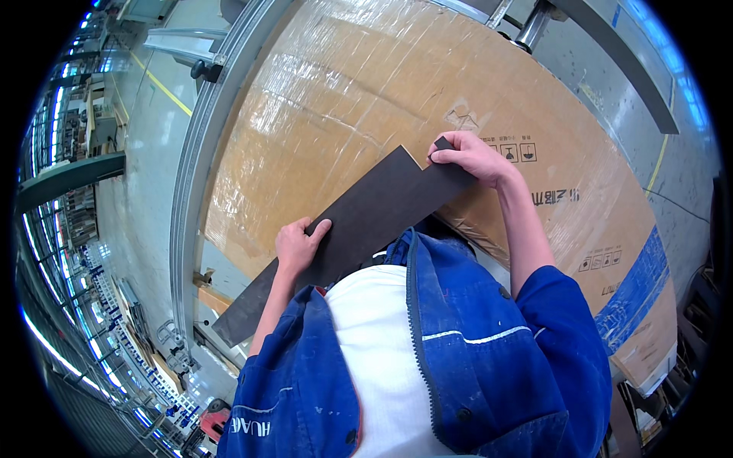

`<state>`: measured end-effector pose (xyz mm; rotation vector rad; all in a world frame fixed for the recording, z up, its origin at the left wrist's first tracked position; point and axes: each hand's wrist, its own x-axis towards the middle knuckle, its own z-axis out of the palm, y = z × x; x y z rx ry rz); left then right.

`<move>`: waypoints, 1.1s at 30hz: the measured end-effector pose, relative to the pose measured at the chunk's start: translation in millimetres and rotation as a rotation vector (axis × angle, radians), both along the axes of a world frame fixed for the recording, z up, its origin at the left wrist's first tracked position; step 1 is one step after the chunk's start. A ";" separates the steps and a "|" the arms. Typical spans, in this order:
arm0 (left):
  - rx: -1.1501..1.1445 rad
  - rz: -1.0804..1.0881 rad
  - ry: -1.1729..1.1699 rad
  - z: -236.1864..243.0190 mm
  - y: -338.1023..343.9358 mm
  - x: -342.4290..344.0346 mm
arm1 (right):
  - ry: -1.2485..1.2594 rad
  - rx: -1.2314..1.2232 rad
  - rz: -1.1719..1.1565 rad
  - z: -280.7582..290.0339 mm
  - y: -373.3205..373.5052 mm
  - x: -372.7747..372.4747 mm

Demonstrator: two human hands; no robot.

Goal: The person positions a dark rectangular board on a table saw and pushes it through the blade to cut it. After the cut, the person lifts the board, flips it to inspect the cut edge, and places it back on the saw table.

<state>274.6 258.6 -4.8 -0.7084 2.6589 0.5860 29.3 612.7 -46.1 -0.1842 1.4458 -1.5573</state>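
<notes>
A long dark brown board (374,206) lies slantwise in front of my body, from lower left to upper right. A step is cut into its far right end, with a pale raw edge at the cut. My left hand (298,246) grips the board's far long edge near the middle, thumb on top. My right hand (473,158) is closed at the stepped end, thumb and fingers pinching it. A small dark tip (443,143) shows between those fingers; whether it belongs to the board or is a separate piece, I cannot tell.
Under the board is a large cardboard-covered stack (328,99) in clear film, with blue tape (634,290) at the right. A metal rail (191,153) runs along its left side. A curved grey beam (626,61) stands far right. A red tool (214,418) is at lower left.
</notes>
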 end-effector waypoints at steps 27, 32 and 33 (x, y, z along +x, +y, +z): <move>-0.059 0.023 0.023 -5.8 5.6 3.9 | 0.152 0.213 -0.070 5.9 -4.7 13.3; -0.080 0.014 0.008 -3.3 4.3 4.0 | -0.140 -0.026 -0.093 1.4 3.1 7.5; -0.077 0.011 0.011 -4.0 3.3 4.2 | -0.133 -0.056 -0.083 3.7 3.9 6.2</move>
